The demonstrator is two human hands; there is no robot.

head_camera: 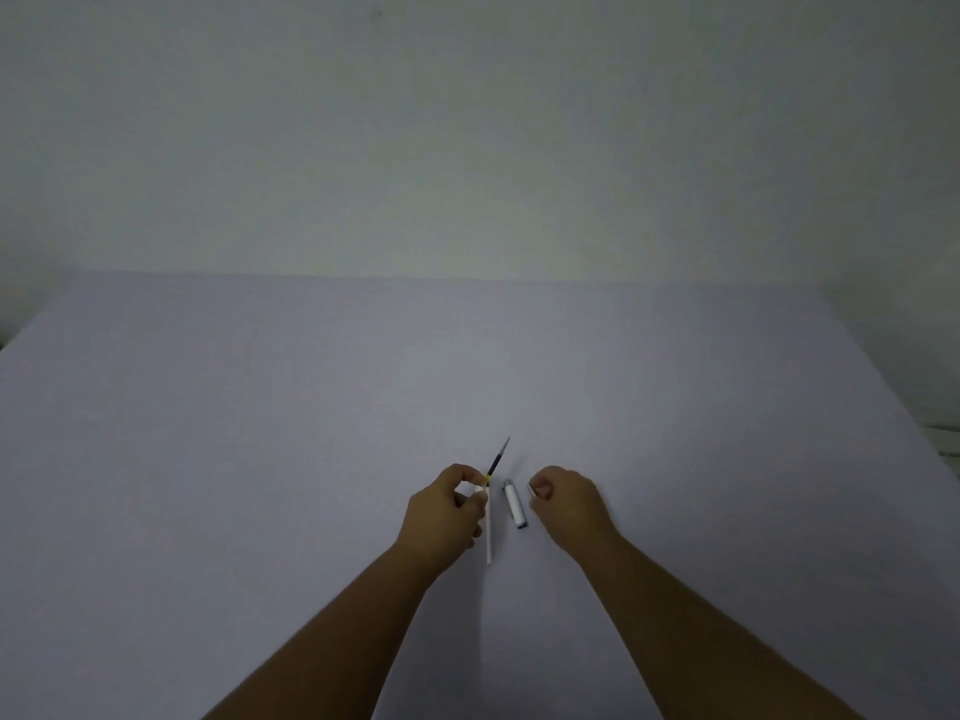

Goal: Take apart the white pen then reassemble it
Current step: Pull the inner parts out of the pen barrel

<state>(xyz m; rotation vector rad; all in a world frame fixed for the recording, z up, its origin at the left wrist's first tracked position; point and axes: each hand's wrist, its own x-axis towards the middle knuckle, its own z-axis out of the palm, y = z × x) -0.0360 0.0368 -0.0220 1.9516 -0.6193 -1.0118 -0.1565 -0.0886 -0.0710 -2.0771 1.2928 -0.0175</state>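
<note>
My left hand (447,511) is closed around the white pen barrel (489,537), whose lower end sticks out below the fist. A dark refill (498,457) with a yellow band and a thin tip pokes out of the barrel's top, pointing up and to the right. The white pen cap (514,504) lies on the table between my hands, touching neither. My right hand (566,504) rests on the table just right of the cap, fingers curled around a small pale piece (532,489) at its fingertips; I cannot tell which part it is.
The pale lavender table (363,407) spreads wide around the hands and ends at a plain light wall (467,148) behind. Its right edge slopes down at the far right, where some light-coloured clutter shows.
</note>
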